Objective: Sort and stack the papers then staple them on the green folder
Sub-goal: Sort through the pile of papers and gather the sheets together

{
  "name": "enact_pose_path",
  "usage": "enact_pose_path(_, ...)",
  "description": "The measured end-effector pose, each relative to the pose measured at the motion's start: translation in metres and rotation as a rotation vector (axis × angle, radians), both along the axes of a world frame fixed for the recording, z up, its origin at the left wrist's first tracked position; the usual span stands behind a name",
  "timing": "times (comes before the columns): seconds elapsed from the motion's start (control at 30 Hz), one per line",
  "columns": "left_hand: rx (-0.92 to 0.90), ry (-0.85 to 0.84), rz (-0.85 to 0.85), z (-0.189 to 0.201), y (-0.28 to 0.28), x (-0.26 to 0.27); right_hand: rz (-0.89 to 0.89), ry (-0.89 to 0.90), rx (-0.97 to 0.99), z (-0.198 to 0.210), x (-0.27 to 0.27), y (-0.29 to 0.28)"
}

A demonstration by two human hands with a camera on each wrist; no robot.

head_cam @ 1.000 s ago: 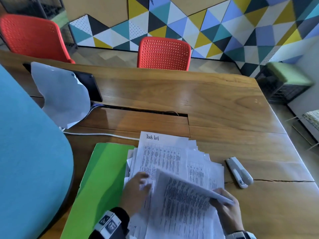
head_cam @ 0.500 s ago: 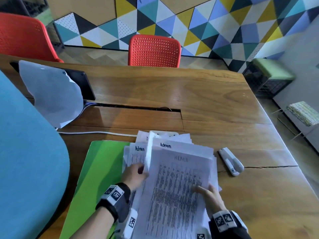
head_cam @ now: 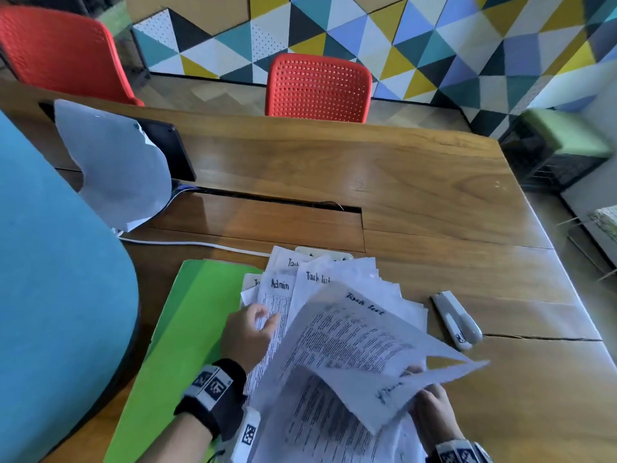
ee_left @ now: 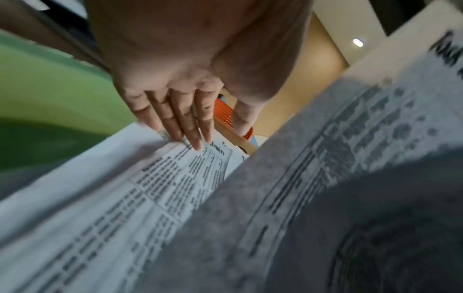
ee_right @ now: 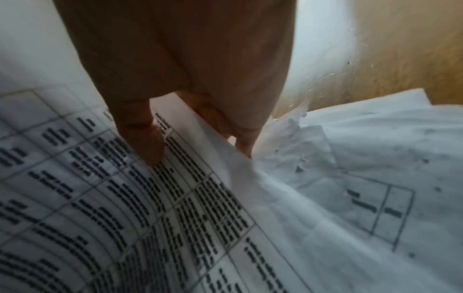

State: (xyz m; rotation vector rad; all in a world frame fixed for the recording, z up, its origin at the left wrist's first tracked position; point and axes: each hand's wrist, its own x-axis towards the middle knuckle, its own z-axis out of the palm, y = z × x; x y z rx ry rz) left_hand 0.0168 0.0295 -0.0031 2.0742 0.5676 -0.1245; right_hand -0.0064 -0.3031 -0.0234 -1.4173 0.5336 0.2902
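1. Head view: sorting is the step in hand. A loose, fanned heap of white printed papers (head_cam: 337, 295), headed "Task list" and "Admin", lies on the brown wooden counter (head_cam: 417, 202), overlapping the right edge of the flat green folder (head_cam: 187, 322). The right hand (head_cam: 434, 412) lifts one curled white "Task list" sheet (head_cam: 360, 349) by its near corner; the left hand (head_cam: 248, 332) rests on the "Admin" sheet at the heap's left. A grey stapler (head_cam: 456, 319) lies untouched just right of the heap
2. Left wrist view: the left hand's fingers (ee_left: 185, 126) are straight and close together, tips pressing the printed sheet flat, holding nothing; the folder shows green behind
3. Right wrist view: the right hand's thumb (ee_right: 142, 136) lies on top of the gridded sheet with fingers (ee_right: 240, 136) beneath, pinching it
4. Judgement: next, the lifted sheet should join the sheets with the same heading; each set must be squared before stapling on the folder, and the thin sheets may slide
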Motion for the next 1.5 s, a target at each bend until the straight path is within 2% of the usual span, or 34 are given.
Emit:
enact_pose_path(0.1,0.224,0.021,-0.099,-0.002,-0.01,0.006,0.095,-0.008,-0.059,-0.006,0.005,0.002)
enact_pose_path(0.17,0.264,0.043,-0.162,0.0,-0.022,0.011,0.121,0.03,-0.143,-0.007,0.009,0.005)
enact_pose_path(0.3,-0.141,0.151,-0.195,0.002,-0.043,0.015,0.208,0.0,-0.444,-0.016,0.008,0.008)
enact_pose_path(0.37,-0.101,0.104,-0.263,0.0,-0.048,0.012,0.254,-0.032,-0.5,-0.017,0.006,0.01)
enact_pose_path(0.43,-0.047,0.074,-0.326,-0.002,-0.05,0.011,0.208,-0.042,-0.487,-0.017,0.004,0.011)
enact_pose_path(0.47,-0.085,0.083,-0.345,-0.001,-0.051,0.01,0.165,-0.05,-0.462,-0.017,0.004,0.011)
enact_pose_path(0.57,-0.361,0.123,-0.307,0.003,-0.045,0.006,0.044,-0.029,-0.347,-0.026,0.005,0.005)
enact_pose_path(0.67,-0.541,0.059,-0.333,0.016,-0.038,-0.002,0.008,-0.041,-0.214,-0.028,0.005,0.0)
enact_pose_path(0.8,-0.528,0.013,-0.44,0.028,-0.034,-0.012,-0.07,-0.073,-0.031,-0.023,0.008,-0.007)
enact_pose_path(0.9,-0.482,0.022,-0.433,0.026,-0.031,-0.017,-0.119,0.017,0.112,-0.018,0.009,-0.012)
enact_pose_path(0.97,-0.496,0.051,-0.389,0.023,-0.032,-0.018,-0.075,0.065,0.087,-0.019,0.005,-0.015)
enact_pose_path(1.07,-0.411,0.023,-0.378,0.012,-0.037,-0.013,0.05,-0.007,-0.029,-0.016,-0.004,-0.015)
enact_pose_path(1.13,-0.381,0.099,-0.289,0.009,-0.045,-0.006,0.069,-0.066,-0.093,-0.012,-0.009,-0.011)
enact_pose_path(1.2,-0.304,0.187,-0.2,0.01,-0.053,0.002,0.054,-0.053,-0.042,-0.008,-0.009,-0.005)
enact_pose_path(1.3,-0.224,0.248,-0.213,0.012,-0.062,0.01,0.076,0.021,-0.049,-0.009,-0.009,0.003)
enact_pose_path(1.37,-0.219,0.234,-0.265,0.017,-0.066,0.01,0.115,0.04,-0.18,-0.008,-0.011,0.007)
enact_pose_path(1.43,-0.24,0.166,-0.302,0.02,-0.064,0.008,0.111,0.048,-0.369,-0.009,-0.009,0.008)
enact_pose_path(1.5,-0.473,0.069,-0.326,0.028,-0.056,0.004,0.028,0.053,-0.335,-0.008,-0.005,0.006)
